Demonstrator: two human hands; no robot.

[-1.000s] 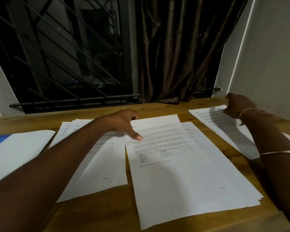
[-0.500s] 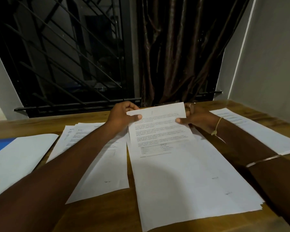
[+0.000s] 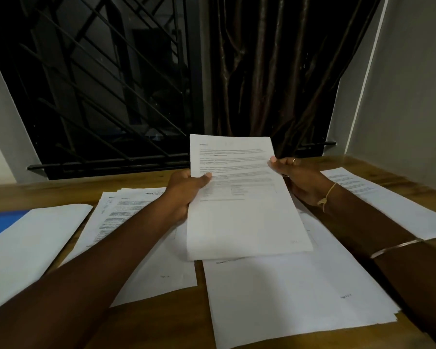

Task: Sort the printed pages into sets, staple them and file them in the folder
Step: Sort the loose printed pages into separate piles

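A printed page (image 3: 242, 210) with text and a small table is lifted off the wooden table, tilted up toward me. My left hand (image 3: 184, 192) grips its left edge and my right hand (image 3: 297, 177) grips its right edge. Under it lies a stack of printed pages (image 3: 300, 298) in the middle. Another pile of pages (image 3: 146, 248) lies to the left under my left forearm. A further set of pages (image 3: 388, 200) lies at the right. The folder (image 3: 25, 243), white with a blue part, lies at far left.
The wooden table (image 3: 166, 323) ends at a dark window with a metal grille (image 3: 98, 96) and a brown curtain (image 3: 267, 71). A grey wall (image 3: 408, 96) closes the right side. No stapler is in view.
My right hand came from the right-hand pile to the middle page. Both hands took hold of that page and raised it off the middle stack, tilting it up.
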